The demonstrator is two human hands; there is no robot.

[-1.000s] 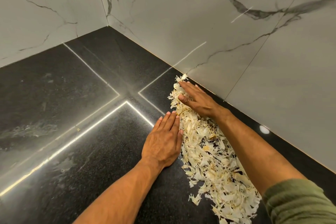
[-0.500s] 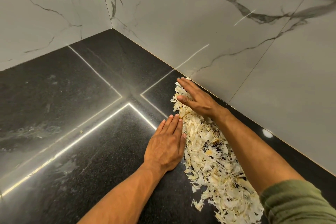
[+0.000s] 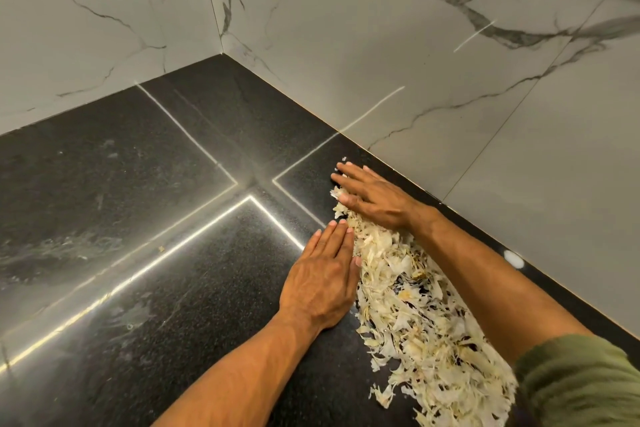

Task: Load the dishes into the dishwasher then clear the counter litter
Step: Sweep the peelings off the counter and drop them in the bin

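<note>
Pile of peelings (image 3: 412,295) lay on black counter (image 3: 145,218), in long strip beside marble wall (image 3: 450,62); long axis ran from near right up toward corner. Judged featherlight, dry, loose, prone to scatter: better swept flat-handed and scooped from both sides than pinched. Left hand (image 3: 322,277) flat, fingers straight, against pile's left edge. Right hand (image 3: 374,199) flat, fingers extended, pressed on far end.
</note>
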